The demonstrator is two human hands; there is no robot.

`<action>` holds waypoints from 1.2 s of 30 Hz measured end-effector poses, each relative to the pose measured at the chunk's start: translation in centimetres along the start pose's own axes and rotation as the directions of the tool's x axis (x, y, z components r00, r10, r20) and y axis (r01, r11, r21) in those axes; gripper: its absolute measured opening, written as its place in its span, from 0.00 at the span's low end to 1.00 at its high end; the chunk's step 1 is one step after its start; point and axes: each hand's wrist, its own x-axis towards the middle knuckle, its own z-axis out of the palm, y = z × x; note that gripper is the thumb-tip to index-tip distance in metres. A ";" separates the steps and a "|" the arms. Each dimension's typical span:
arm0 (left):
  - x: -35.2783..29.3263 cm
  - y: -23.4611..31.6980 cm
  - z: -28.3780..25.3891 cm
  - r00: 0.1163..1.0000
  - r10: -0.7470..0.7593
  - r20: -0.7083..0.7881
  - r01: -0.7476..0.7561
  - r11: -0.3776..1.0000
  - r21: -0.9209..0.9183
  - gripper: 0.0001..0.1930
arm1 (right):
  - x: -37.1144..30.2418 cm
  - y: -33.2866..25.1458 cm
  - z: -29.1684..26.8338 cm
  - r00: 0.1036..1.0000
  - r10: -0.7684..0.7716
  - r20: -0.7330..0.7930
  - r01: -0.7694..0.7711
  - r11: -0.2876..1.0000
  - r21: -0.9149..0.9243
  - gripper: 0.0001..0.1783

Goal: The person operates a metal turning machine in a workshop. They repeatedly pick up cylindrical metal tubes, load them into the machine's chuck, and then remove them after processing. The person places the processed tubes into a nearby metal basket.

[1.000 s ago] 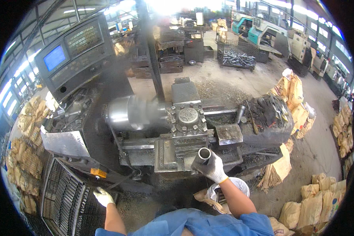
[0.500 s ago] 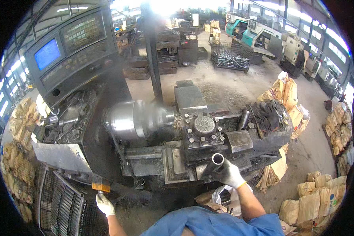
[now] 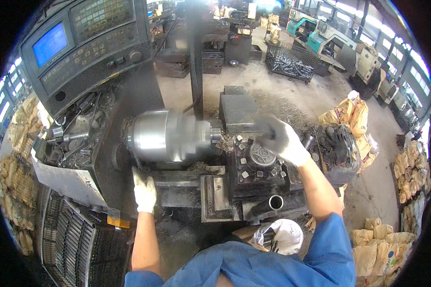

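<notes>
My right hand (image 3: 289, 146), in a white glove with dark, soiled fingers, reaches over the tool post (image 3: 262, 155) of a lathe. Its fingertips are smeared by motion, and whether they hold anything is unclear. My left hand (image 3: 144, 192), also gloved, is raised in front of the machine below the shiny chuck (image 3: 151, 136), fingers pointing up and apart. A short metal workpiece (image 3: 216, 135) sticks out of the chuck toward the tool post. On the near side of the carriage rests a steel tube (image 3: 275, 203), its round open end facing up, with no hand on it.
A control panel with a blue screen (image 3: 50, 44) stands at the left, above a tray of tools and scrap (image 3: 76, 138). A rack of rods (image 3: 67, 239) is low at left. A white bucket (image 3: 289, 234) sits near my body. Paper sacks (image 3: 380, 253) are piled at right.
My right hand has left the tube and moved up and away over the tool post. My left hand has risen from beside the orange block to below the chuck. The view has shifted slightly.
</notes>
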 end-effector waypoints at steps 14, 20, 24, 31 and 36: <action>2.8 0.8 0.3 0.984 0.116 0.134 -0.120 0.993 0.020 0.37 | 22.0 23.7 9.2 0.754 0.120 0.646 0.258 0.850 -0.459 0.29; 2.2 1.4 0.3 0.989 0.091 0.114 -0.093 0.996 0.014 0.36 | 21.4 28.1 -4.0 0.866 0.202 -0.457 -0.484 0.568 -0.665 0.19; 2.4 -1.3 1.4 0.989 0.149 0.011 -0.149 0.986 0.078 0.39 | 20.8 21.0 4.2 0.931 0.078 0.356 0.175 0.761 -0.625 0.18; -0.8 0.9 -0.4 0.997 0.055 -0.046 -0.054 0.998 0.022 0.37 | 18.8 9.7 13.4 0.477 0.243 0.845 0.283 0.867 -0.409 0.22; -9.1 -1.0 -2.2 0.995 0.051 -0.085 -0.052 0.999 -0.007 0.32 | 20.8 12.8 13.8 0.376 0.333 0.865 0.195 0.884 -0.425 0.23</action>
